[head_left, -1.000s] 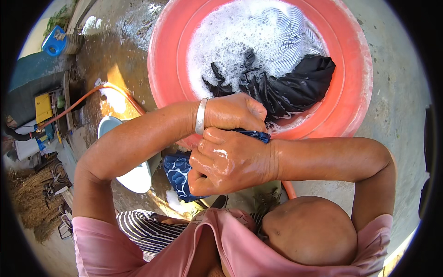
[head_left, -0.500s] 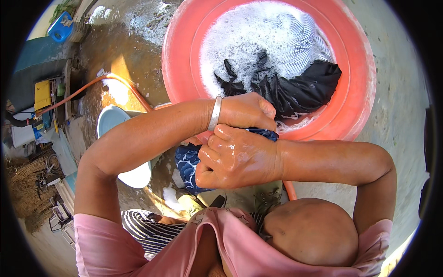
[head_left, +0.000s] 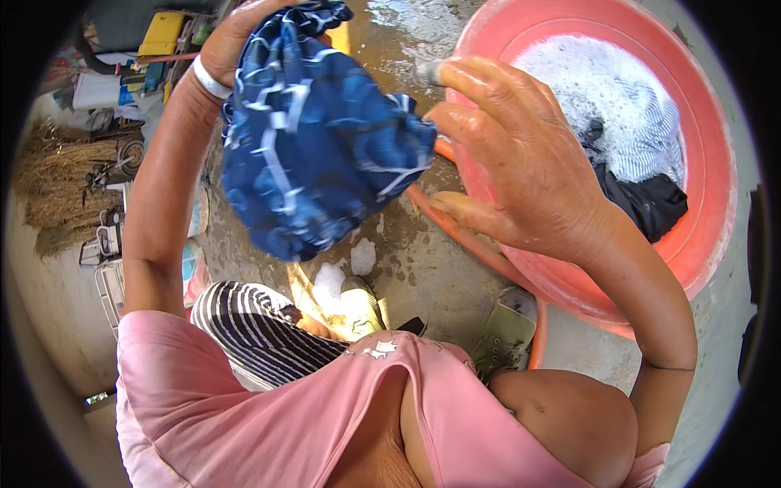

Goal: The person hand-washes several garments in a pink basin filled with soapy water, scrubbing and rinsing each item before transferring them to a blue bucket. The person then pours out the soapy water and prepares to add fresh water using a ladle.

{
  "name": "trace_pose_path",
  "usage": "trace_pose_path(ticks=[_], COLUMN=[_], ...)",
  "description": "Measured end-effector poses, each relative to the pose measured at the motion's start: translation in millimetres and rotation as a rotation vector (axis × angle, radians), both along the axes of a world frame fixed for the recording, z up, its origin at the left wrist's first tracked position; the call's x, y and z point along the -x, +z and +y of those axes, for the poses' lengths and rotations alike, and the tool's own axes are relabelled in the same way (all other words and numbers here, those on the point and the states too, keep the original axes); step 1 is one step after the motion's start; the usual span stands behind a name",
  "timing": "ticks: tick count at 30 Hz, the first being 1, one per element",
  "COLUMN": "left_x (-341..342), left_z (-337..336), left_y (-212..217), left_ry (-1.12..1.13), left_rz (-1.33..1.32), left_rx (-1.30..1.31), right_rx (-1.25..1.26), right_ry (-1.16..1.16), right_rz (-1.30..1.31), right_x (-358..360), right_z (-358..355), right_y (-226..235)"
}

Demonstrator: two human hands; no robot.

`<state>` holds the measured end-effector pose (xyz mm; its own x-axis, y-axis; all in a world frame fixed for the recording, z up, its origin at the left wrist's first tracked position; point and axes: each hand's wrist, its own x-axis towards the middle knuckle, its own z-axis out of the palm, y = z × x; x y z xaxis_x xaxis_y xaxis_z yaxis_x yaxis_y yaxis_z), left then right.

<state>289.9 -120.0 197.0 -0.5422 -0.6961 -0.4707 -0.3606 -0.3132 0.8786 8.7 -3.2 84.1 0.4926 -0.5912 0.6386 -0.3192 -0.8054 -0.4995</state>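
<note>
A wet navy garment with a white and light-blue pattern (head_left: 301, 138) hangs bunched at the upper left, blurred by motion. My left hand (head_left: 236, 41) is closed on its top edge, and the cloth hides part of the fingers. To the right of it, my right hand (head_left: 521, 154) is open with fingers spread, its fingertips close by the garment's right corner; whether they touch I cannot tell. Behind that hand stands a large pinkish-red tub (head_left: 716, 203). White suds (head_left: 569, 65), a striped cloth (head_left: 655, 138) and a black garment (head_left: 643, 203) lie in it.
An orange hose (head_left: 480, 252) runs over the wet concrete beside the tub. A green shoe (head_left: 508, 329) and striped trousers (head_left: 252, 325) are below. Foam patches (head_left: 329, 285) dot the floor. At the left are a straw pile (head_left: 65, 179) and a yellow object (head_left: 163, 34).
My hands, earlier together gripping the garment, have moved apart. My right hand has opened, and the garment has gone up and left with my left hand. The tub now appears farther right.
</note>
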Motion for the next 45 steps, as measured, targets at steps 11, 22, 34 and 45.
trace_pose_path(ticks=[11,22,34,45], left_x=[-181.8,-85.5,178.6,210.7], left_z=[48.1,72.3,32.7,-7.0], left_y=[-95.5,-140.0,-187.7,-148.0], left_ry=[0.259,-0.035,-0.179,-0.076], left_rz=[-1.039,-0.726,-0.133,-0.016], left_rx=[0.427,0.868,0.874,0.818], right_rx=[-0.358,-0.719,-1.003,-0.590], right_ry=[-0.617,-0.890,-0.310,-0.164], right_rz=[0.385,0.861,-0.654,-0.599], right_x=[144.5,168.6,118.1,138.3], right_z=[-57.1,-88.2,-50.1,-57.0], right_y=[-132.3,-166.9,-2.8,73.2])
